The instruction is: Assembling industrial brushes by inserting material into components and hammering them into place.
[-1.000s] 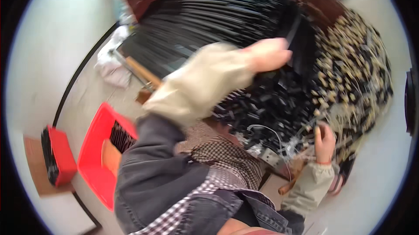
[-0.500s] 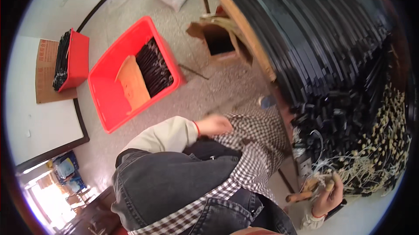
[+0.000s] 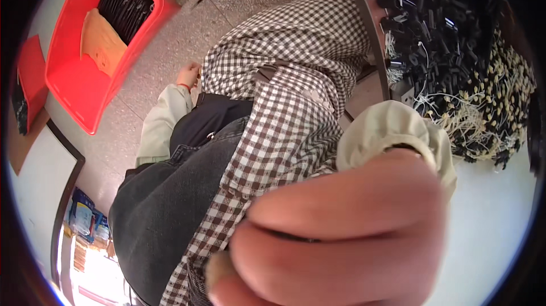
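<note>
Large and close in front of me is my right hand (image 3: 347, 221), its fingers bent and pressed together. What lies inside those fingers, if anything, is hidden. My left hand (image 3: 190, 75) is low on the left, beside the brown-and-white checked apron (image 3: 290, 27) on my lap. Its fingers look curled, and I cannot make out whether they hold anything. Nearest to my right sleeve (image 3: 392, 135), at the right, is a pile of thin cords with yellowish tips (image 3: 466, 113), next to stacked black strips (image 3: 426, 33).
A red bin (image 3: 77, 104) on the floor at far left holds an orange sheet (image 3: 102, 42) and dark bundled strips (image 3: 125, 5). Beside it stands a second red bin (image 3: 34, 67). A table edge (image 3: 369, 27) runs along my right.
My right hand has left the cords and risen close to the camera. My left hand now shows further left, beside the apron. The whole view has shifted, with the bins higher and further left.
</note>
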Demonstrator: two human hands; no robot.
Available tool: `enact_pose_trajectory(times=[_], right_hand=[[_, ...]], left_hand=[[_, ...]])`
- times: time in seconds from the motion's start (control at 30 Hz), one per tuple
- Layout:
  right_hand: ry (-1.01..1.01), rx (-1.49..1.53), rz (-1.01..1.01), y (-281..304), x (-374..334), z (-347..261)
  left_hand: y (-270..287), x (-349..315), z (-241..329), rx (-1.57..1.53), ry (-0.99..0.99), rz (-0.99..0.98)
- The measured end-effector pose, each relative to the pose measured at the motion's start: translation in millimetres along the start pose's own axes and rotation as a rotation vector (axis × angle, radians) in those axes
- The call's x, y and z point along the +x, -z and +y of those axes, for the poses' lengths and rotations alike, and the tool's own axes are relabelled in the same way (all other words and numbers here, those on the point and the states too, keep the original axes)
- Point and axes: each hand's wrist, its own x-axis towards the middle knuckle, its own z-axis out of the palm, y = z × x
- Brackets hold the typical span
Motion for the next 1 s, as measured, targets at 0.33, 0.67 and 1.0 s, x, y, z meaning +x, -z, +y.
enact_pose_trajectory(times=[0.33,0.67,1.0], right_hand=[[-0.379,-0.132,-0.38,37.2,-38.7,-25.7],[-0.837,-0.339,-0.419,-46.2,49.5,283.3],[-1.218,-0.183,-0.117,-20.3,75.2,300.4]], left_hand=[[1.1,67.8,-5.1,0.506,-0.08,0.234],[8.3,268.7,40.5,-0.075,-0.028,0.647],[-5.3,397.2,38.4,0.056,0.103,0.797]])
